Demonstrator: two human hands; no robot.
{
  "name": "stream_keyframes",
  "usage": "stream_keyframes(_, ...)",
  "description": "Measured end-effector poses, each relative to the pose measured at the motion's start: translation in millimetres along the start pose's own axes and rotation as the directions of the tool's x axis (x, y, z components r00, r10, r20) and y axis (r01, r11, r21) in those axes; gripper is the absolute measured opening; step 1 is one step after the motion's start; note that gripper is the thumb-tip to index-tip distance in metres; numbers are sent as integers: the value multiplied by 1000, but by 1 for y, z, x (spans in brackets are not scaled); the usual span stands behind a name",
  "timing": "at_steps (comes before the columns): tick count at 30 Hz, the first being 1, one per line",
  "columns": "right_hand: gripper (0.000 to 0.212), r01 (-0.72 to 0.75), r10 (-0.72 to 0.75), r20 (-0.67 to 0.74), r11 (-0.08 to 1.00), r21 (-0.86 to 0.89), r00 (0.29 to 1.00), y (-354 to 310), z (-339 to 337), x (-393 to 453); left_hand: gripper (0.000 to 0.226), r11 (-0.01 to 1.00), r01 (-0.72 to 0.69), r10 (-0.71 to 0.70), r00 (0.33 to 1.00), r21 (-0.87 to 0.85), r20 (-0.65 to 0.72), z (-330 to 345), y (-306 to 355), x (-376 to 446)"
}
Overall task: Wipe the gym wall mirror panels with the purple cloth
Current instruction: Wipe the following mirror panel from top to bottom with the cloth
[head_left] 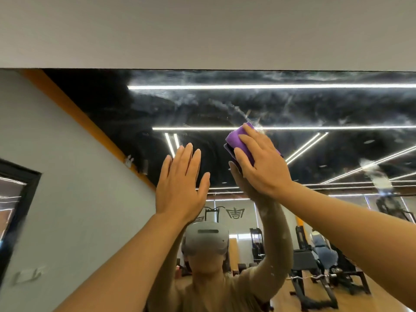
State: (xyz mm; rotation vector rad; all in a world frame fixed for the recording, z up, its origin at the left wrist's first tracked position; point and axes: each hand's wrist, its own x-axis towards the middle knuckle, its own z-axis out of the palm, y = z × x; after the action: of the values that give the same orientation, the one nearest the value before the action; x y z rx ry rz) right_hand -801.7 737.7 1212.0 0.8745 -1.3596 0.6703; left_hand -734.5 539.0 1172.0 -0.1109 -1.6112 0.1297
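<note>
**Purple cloth pressed high on the mirror**

The left hand [180,185] is held flat, fingers straight. Just beside it, the purple cloth [239,140] is pressed to the mirror [315,104] under the right hand [263,163], fingers extended. Smears are seen above; gym machines [315,266] are reflected below the right arm.
</note>
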Motion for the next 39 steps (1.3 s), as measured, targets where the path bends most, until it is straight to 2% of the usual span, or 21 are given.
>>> stream_keyframes(2, 55, -28, 22, 80, 997, 70, 997, 1, -3, 3, 67, 1000, -6, 6, 1000, 19, -18, 4, -2, -1)
stream_keyframes(3, 55, -13, 8, 114, 999, 49, 993, 2, -4, 5, 67, 1000, -8, 9, 1000, 22, -23, 6, -3, 0)
stream_keyframes(7, 57, 104, -68, 201, 979, -177, 977, 8, 2, 14, 66, 999, -29, 31, 999, 44, -44, 10, -6, 1)
stream_keyframes(15, 51, -10, 28, 101, 984, -179, 994, -9, 17, 84, 69, 998, -38, 40, 998, 45, -45, 10, -8, -1)
stream_keyframes(21, 49, 8, 0, 83, 995, -102, 997, -5, 8, 51, 67, 998, -38, 40, 998, 46, -44, 10, -8, -1)
stream_keyframes(24, 50, 44, -32, 119, 994, -105, 992, 3, 5, 34, 64, 998, -36, 39, 997, 48, -61, 11, -6, -2)
stream_keyframes(28, 53, 52, -30, 154, 989, -138, 988, -1, 7, 59, 63, 998, -26, 30, 997, 54, -70, 14, -7, -1)
stream_keyframes(32, 52, -17, 37, 124, 987, -157, 992, -18, 16, 91, 62, 998, -39, 43, 996, 51, -78, 14, -8, -1)
stream_keyframes(36, 52, 41, -15, 162, 987, -154, 987, -16, 15, 85, 62, 998, -43, 48, 996, 55, -79, 13, -9, -3)
stream_keyframes(39, 54, -62, 86, 112, 977, -202, 990, 12, -4, 84, 61, 997, -49, 53, 996, 55, -72, 14, -11, -3)
